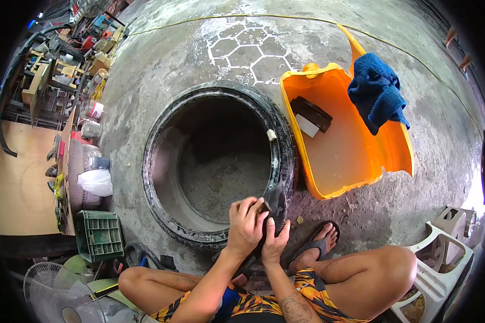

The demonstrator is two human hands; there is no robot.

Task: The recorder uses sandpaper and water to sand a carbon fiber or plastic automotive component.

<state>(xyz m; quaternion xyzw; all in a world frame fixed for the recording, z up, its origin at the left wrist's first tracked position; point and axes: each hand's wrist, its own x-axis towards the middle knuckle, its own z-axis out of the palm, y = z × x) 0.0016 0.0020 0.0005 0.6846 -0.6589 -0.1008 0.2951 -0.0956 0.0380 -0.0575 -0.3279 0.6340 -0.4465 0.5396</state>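
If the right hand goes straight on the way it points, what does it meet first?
The right hand first meets the dark piece it seems to hold, then probably the tire; depth there is unclear.

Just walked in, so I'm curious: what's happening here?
A person's left hand and right hand hold a dark piece at the near right edge of a big tyre-like ring on the floor; I can't tell whether the two touch. A pale block sits on the ring. To its right is an orange tub of cloudy liquid, a blue cloth over its edge.
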